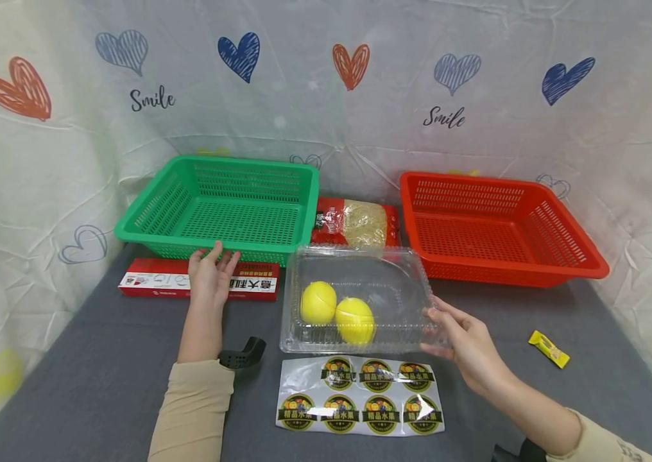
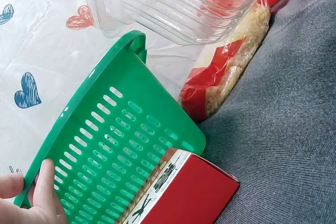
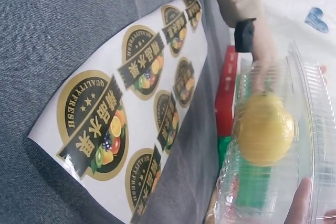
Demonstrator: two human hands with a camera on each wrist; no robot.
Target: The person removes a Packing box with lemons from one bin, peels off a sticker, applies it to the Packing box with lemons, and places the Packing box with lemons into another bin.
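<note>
My right hand [image 1: 464,343] grips the right side of a clear plastic clamshell box [image 1: 392,282], its lid closed and the box tilted. Two lemons [image 1: 355,321] sit inside, toward the left; in the right wrist view they overlap as one yellow shape. At the left, my left hand [image 1: 210,273] holds the near rim of a green plastic basket [image 1: 228,247], fingers against the outer wall under the rim in the left wrist view. Below that hand lies a long red and white box [image 1: 155,278]. Nothing lies in the green basket.
A red basket [image 1: 505,276] stands at the back right. Between the baskets lies a red bag with a transparent window [image 1: 363,221]. A sheet of round fruit stickers [image 1: 360,396] lies in front of the clamshell, and a small yellow packet [image 1: 549,348] to the right.
</note>
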